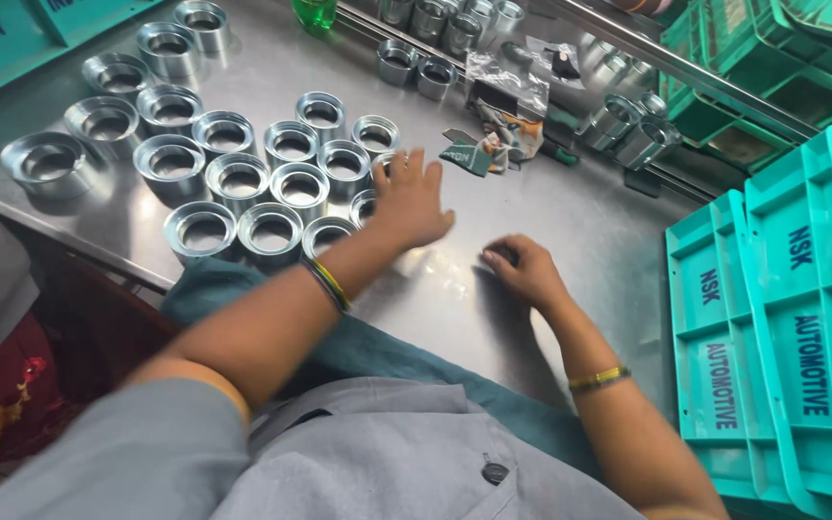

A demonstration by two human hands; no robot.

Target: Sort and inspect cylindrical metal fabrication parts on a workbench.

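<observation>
Your left hand [408, 200]: fingers spread flat, resting on the nearest machined steel rings [243, 178], which stand grouped open-end up on the steel table [570, 221]. Your right hand [524, 270]: fingers curled, knuckles on bare tabletop, holding nothing visible. More rings [416, 65] at the far edge. Crumpled plastic wrapper [503, 116] beyond the hands. Turquoise plastic crates [782, 318] stacked at your right.

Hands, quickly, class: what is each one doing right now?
Left hand: open, fingers spread over the metal rings.
Right hand: curled on the steel table; contents cannot be told.
</observation>
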